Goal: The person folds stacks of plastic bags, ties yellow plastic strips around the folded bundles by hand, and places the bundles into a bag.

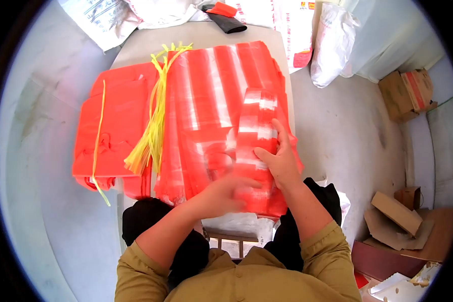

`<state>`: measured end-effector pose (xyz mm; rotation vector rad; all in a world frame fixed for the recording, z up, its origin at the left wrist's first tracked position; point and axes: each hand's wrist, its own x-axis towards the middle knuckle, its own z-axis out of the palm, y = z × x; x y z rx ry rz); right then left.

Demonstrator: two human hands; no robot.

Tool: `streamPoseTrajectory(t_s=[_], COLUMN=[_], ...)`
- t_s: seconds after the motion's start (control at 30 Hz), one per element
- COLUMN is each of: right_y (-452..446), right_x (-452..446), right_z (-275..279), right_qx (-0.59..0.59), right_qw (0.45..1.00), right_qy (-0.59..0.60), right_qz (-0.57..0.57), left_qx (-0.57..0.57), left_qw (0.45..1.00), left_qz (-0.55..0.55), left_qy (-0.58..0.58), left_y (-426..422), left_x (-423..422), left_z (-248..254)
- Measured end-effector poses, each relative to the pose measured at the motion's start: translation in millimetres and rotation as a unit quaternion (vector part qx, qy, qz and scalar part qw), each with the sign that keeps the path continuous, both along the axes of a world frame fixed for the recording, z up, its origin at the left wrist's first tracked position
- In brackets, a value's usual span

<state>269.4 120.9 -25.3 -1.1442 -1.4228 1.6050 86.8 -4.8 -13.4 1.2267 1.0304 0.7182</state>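
Note:
A folded strip of red plastic bags (256, 118) lies along the right side of a wide stack of red plastic bags (206, 75). My right hand (283, 158) grips its right edge, thumb on top and a finger up along the side; the other fingers are hidden. My left hand (229, 194) is over the lower left part of the strip, its fingers smeared by motion. Left of the stack hangs a bunch of yellow plastic ties (158, 118). Farther left, a red bundle of bags (113, 116) has a single yellow tie (99, 136) across it.
A pale table (153, 40) bears the stacks. White printed sacks (297, 30) and a black and red piece (226, 20) are at its far edge. On the right floor are a cardboard box (405, 95) and opened cartons (400, 221). My knees are under the near edge.

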Motion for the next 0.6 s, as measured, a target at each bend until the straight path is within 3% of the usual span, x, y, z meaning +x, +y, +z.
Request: streamPoseTrajectory(t_s=[0.07,0.17,0.23,0.3,0.33,0.37,0.4,0.47,0.53,0.6], right_y=[0.4,-1.1,6.7,9.1,4.8,5.9,9.1,14.2,15.5,16.5], right_x=[-1.2,0.4,6.4,1.8,-5.5,-9.5,-9.4,-8.1,-8.4,-8.1], right_z=[-7.9,0.1,0.2,-1.7,14.0,15.7,16.3,13.7,12.0,8.2], right_qx=[0.036,0.097,0.146,0.086,-0.005,-0.005,-0.004,0.029,0.034,0.027], right_qw=[0.999,0.992,0.981,0.996,0.992,0.995,0.997,0.999,0.996,0.997], right_qy=[0.001,-0.078,-0.129,-0.005,0.124,0.104,0.081,-0.011,-0.062,-0.051], right_qz=[0.002,0.001,0.003,-0.001,-0.009,0.004,0.014,0.037,0.053,0.055], left_qx=[-0.010,0.084,0.018,-0.041,-0.064,-0.086,-0.033,0.032,0.094,0.182], left_qw=[1.000,0.996,0.995,0.993,0.993,0.992,0.987,0.943,0.820,0.704], left_qz=[-0.008,-0.038,-0.067,-0.043,-0.014,0.013,0.119,0.326,0.540,0.561], left_qy=[0.005,-0.002,-0.071,-0.098,-0.096,-0.096,-0.106,-0.053,0.166,0.397], left_y=[0.6,-0.3,-1.3,-8.7,-8.7,-11.5,-13.5,-15.5,-25.0,-51.9], left_x=[-0.3,-3.5,-9.1,-35.2,-51.3,-63.1,-75.0,-107.4,-152.3,-208.9], left_z=[8.5,-4.7,3.2,20.7,35.1,43.4,29.6,13.8,-14.2,-15.1])
